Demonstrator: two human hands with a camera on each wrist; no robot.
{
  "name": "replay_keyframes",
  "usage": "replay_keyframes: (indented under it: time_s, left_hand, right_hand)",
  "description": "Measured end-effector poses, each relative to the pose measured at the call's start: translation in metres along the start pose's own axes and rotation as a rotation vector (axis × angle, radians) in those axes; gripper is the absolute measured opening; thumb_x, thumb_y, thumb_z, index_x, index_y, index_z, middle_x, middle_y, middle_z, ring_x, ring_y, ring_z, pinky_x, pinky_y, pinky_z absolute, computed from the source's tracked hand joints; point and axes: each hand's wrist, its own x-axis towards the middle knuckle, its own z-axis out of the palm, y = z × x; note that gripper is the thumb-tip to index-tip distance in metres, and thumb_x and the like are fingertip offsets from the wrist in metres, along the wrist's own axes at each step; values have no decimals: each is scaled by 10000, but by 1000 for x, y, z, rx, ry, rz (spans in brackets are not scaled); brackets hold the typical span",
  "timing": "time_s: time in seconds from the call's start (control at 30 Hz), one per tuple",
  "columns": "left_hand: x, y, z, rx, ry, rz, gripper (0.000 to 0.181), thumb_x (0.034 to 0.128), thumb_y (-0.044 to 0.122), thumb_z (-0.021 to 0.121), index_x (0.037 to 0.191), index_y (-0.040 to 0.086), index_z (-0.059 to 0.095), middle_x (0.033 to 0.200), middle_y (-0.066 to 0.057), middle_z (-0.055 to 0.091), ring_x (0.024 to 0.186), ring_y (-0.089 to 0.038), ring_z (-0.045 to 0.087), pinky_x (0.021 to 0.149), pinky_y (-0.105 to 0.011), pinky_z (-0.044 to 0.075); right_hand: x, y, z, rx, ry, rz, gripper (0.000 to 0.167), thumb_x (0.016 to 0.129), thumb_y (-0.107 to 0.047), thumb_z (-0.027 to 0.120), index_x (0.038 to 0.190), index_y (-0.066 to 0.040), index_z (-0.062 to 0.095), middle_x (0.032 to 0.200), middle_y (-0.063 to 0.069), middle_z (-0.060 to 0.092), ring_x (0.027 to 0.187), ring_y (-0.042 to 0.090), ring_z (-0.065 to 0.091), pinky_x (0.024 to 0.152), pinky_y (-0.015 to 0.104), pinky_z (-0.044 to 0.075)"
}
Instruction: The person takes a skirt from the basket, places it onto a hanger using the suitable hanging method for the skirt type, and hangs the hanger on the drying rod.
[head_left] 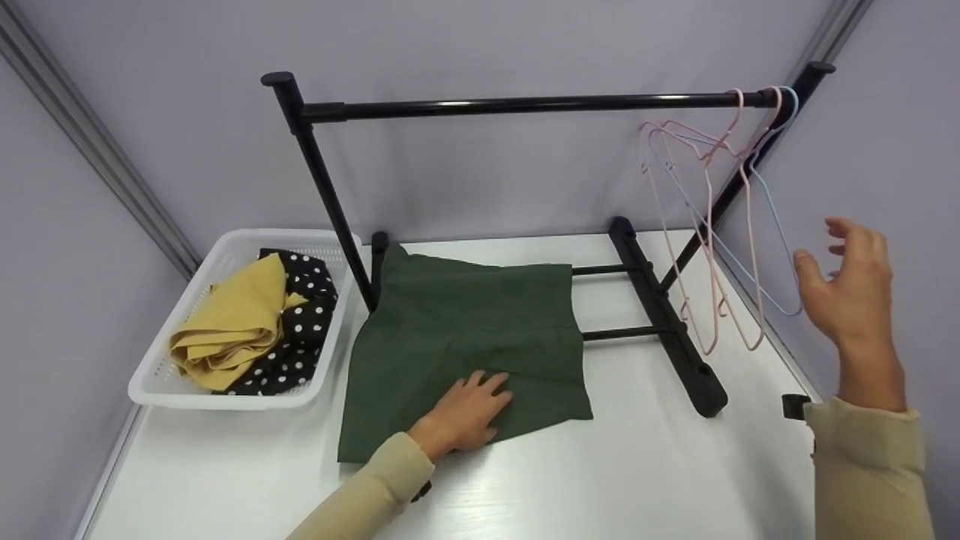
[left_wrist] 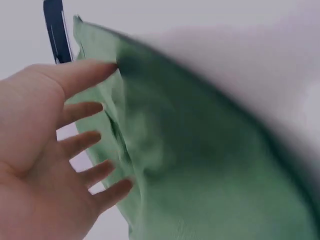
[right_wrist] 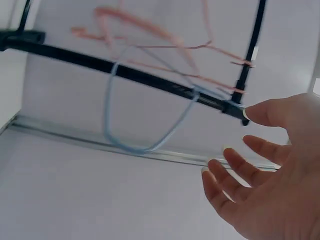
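A dark green cloth [head_left: 465, 330] lies spread on the white table, partly over the rack's base. My left hand [head_left: 465, 412] rests on its lower part with fingers spread; the left wrist view shows the hand [left_wrist: 60, 145] beside the green cloth [left_wrist: 190, 150]. Raised at the right, my right hand [head_left: 851, 289] holds nothing, its fingers loosely bent. Just left of it, pink hangers [head_left: 711, 247] and a blue hanger [head_left: 772, 202] hang from the rack's bar [head_left: 510, 105]. The right wrist view has the blue hanger [right_wrist: 106, 110] left of the hand [right_wrist: 270, 180].
A white basket [head_left: 217, 401] at the left holds a folded yellow cloth [head_left: 232, 315] and a black cloth with white dots [head_left: 307, 330]. The rack's left post [head_left: 326, 187] rises beside it, and the black right foot [head_left: 675, 337] stands under the hangers. Grey walls surround the table.
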Motion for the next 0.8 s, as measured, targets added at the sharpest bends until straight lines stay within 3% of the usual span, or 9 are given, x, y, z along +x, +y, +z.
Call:
replay_keyframes:
  time_s: [0.07,0.13,0.23,0.3,0.37,0.43,0.8]
  left_hand:
    - [-2,1,2,-26,-32,10,505,983,308,699,1459,200,570,1573,-42,437,1391,-324,446,1068,-495,461]
    - [-2,2,3,-38,-49,9,488,990,301,687,1457,216,572,1559,-29,456,1373,-308,461,1063,-488,464]
    - [0,3,4,-44,-54,8,478,993,298,682,1453,225,575,1556,-19,460,1368,-295,461,1067,-486,460]
    - [1,4,4,-47,-55,7,482,992,302,685,1455,226,574,1558,-16,458,1372,-291,458,1072,-485,457]
    - [2,4,5,-51,-55,4,487,989,305,688,1455,225,573,1558,-15,458,1377,-291,455,1077,-486,454]
    - [2,4,6,-59,-56,1,493,989,307,688,1460,228,568,1563,-10,454,1385,-289,449,1084,-488,448]
    - [-4,-2,9,-102,-41,1,493,991,303,681,1464,230,564,1572,-2,448,1402,-291,433,1098,-494,432]
  right_hand:
    - [4,14,9,-28,-51,32,489,1006,-183,568,1444,22,493,1378,235,526,1200,391,540,899,303,382]
    - [6,24,16,-35,-60,58,475,1017,-224,565,1419,26,521,1312,217,586,1109,249,602,876,272,391]
    - [7,32,22,18,-26,89,408,1017,-237,576,1334,17,608,1044,13,693,844,0,604,733,136,419]
    - [8,34,24,60,-6,101,371,1021,-244,578,1277,13,651,869,-129,665,688,-108,541,605,96,411]
    - [9,34,25,98,7,97,343,1026,-232,577,1232,24,674,747,-225,595,599,-109,542,538,89,407]
    - [9,33,26,125,21,88,328,1028,-216,577,1204,39,684,689,-230,570,561,-98,538,530,86,404]
    - [4,25,42,286,108,60,299,1031,-136,573,1294,-77,703,732,-93,527,591,44,426,536,126,392]
